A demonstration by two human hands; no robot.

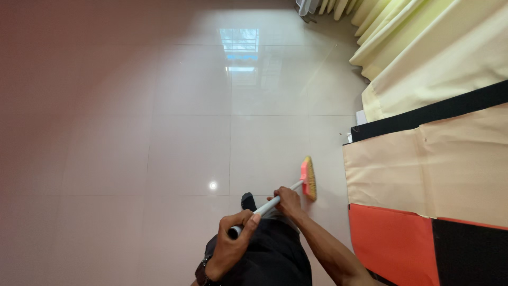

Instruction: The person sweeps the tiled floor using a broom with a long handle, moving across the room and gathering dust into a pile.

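While my left hand (232, 244) and right hand (288, 202) clench the broom (308, 177) handle, I keep bristles flat beside the mat (423, 164).

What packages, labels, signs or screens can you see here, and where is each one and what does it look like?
None in view: no package, label, sign or screen.
Both hands, left hand and right hand, grip a broom with a pale handle and a pink head with yellow bristles, on the glossy tiled floor.
Pale yellow curtains hang at upper right; plain tan, orange and black panels stand at right.
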